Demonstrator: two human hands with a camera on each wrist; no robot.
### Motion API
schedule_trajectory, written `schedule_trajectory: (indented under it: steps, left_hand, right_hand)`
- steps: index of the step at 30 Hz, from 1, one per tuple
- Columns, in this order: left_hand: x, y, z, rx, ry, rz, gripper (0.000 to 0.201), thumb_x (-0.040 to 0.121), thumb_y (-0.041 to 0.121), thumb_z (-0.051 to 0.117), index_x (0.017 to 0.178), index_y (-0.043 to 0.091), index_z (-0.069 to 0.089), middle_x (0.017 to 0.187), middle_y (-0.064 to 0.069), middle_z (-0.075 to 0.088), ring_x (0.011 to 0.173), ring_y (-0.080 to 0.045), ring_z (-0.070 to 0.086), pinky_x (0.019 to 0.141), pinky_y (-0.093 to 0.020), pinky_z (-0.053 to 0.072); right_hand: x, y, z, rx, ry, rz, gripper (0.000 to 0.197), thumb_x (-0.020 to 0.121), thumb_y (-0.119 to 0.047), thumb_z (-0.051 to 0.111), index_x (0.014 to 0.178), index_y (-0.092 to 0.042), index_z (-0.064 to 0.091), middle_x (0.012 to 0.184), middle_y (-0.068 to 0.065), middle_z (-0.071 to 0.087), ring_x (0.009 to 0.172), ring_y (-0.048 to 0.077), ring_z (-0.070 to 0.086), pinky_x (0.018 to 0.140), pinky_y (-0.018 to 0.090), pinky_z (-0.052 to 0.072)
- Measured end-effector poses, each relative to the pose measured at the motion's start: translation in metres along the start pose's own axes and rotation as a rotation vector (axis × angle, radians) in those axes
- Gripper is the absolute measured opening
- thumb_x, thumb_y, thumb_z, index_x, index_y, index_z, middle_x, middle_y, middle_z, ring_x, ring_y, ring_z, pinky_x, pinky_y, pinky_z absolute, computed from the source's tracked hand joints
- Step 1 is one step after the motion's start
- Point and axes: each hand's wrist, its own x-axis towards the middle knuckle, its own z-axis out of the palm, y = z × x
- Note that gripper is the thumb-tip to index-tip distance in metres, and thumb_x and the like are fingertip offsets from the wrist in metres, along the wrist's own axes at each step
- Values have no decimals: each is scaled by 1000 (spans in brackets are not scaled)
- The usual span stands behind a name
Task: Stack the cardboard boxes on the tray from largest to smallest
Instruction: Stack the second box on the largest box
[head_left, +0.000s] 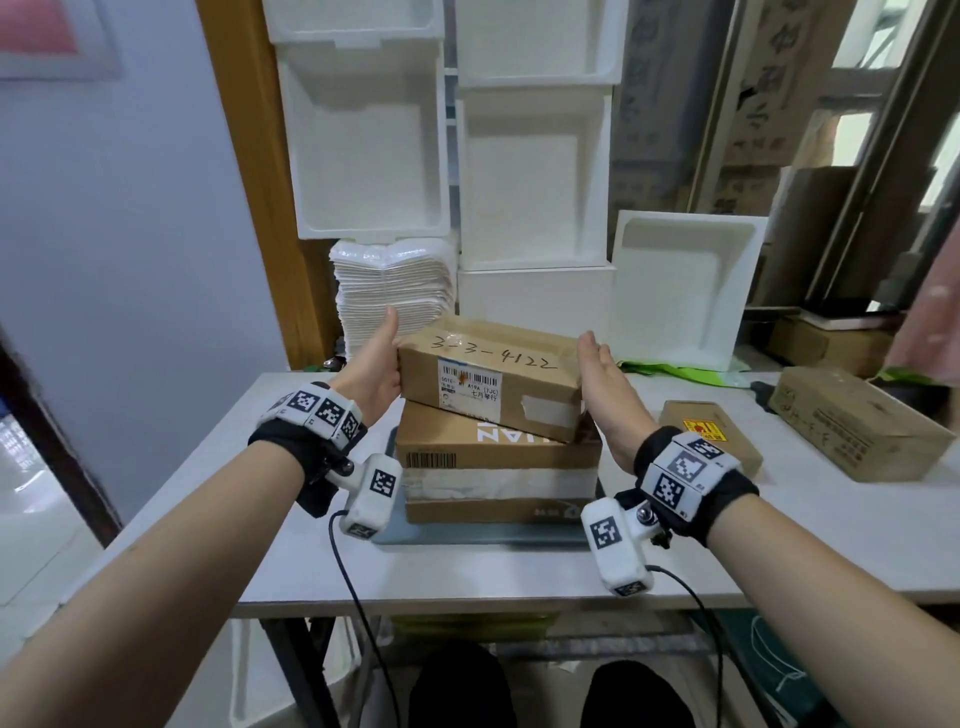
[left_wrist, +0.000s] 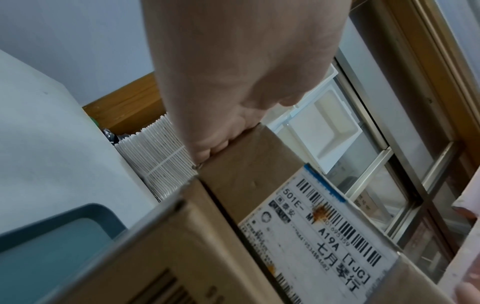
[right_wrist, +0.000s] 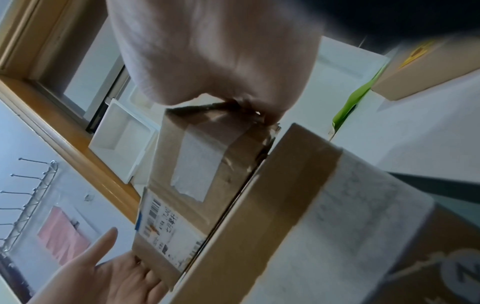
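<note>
A grey-blue tray (head_left: 467, 535) on the white table carries a large cardboard box (head_left: 498, 452) with white tape round it. A smaller brown box (head_left: 488, 374), marked "3-3-4122" and bearing a shipping label, lies askew on top of it. My left hand (head_left: 376, 364) presses flat against this box's left end, thumb up. My right hand (head_left: 605, 384) presses flat against its right end, fingers straight. The left wrist view shows my left hand (left_wrist: 233, 72) at the labelled box (left_wrist: 249, 170) above the large box (left_wrist: 155, 246). The right wrist view shows my right hand (right_wrist: 213, 51) on the taped end (right_wrist: 197, 164).
On the table to the right lie a small box with a yellow sticker (head_left: 709, 436) and a bigger cardboard box (head_left: 857, 421). White foam boxes (head_left: 535, 182), a stack of white packets (head_left: 389, 291) and a green bag (head_left: 685, 371) stand behind the tray.
</note>
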Motion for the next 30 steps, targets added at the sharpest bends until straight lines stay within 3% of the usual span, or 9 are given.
schedule_trajectory:
  steps: [4,8,10,15,19,21,24,28,30]
  left_hand:
    - [-10,2,2,-23,-52,3,79,94,68,16,146,14,42,142,-8,54,132,-23,48,105,-36,38]
    - [-17,-1,-2,-29,-110,-2,79,94,68,17,145,14,44,140,-7,55,130,-21,50,106,-37,39]
    - [-18,-3,-3,-20,-111,-10,79,94,68,16,144,13,44,140,-7,55,130,-20,49,99,-32,41]
    - [-14,-7,-4,-39,-63,10,80,95,67,16,143,10,46,138,-7,56,131,-20,47,101,-29,36]
    - [-8,-8,1,-94,-40,18,76,95,67,17,133,15,56,129,-9,64,119,-19,58,90,-32,45]
    - [-7,-10,6,-97,-29,20,71,95,67,17,121,19,62,122,-8,69,116,-20,61,88,-34,48]
    - [-8,-11,11,-105,-12,24,66,96,65,17,116,22,63,118,-7,70,114,-20,63,87,-34,48]
    - [-13,-9,11,-103,-14,28,67,96,65,17,119,22,62,121,-7,69,115,-20,62,92,-36,48]
    - [-17,-9,11,-95,-16,27,66,96,65,16,119,24,61,123,-6,68,116,-20,62,95,-37,47]
  right_hand:
    - [8,-12,-1,52,0,6,91,88,-79,23,159,-26,7,166,-8,10,152,14,12,116,31,11]
    - [43,9,-9,153,-35,35,125,47,-104,39,152,-35,34,160,-12,32,148,10,27,123,45,18]
    - [50,20,-12,163,-64,40,121,49,-103,42,150,-36,39,157,-12,38,146,10,32,122,45,21]
    - [25,10,-7,148,-53,58,101,67,-93,39,145,-30,47,145,-7,55,134,12,49,117,41,33]
    - [14,3,-5,178,-28,56,66,94,-71,27,123,-28,67,115,-7,74,110,9,66,98,30,47]
    - [7,5,-3,157,-23,66,68,90,-76,28,126,-31,65,120,-10,72,115,8,64,102,31,45]
    - [2,10,0,91,-45,67,101,66,-98,30,146,-38,46,148,-13,50,138,10,43,118,43,28]
    - [1,6,0,41,-47,34,78,91,-76,20,154,-32,32,148,-19,38,139,6,32,115,34,20]
    - [4,7,-1,24,-61,23,76,92,-75,19,153,-32,33,154,-15,38,143,9,31,111,31,21]
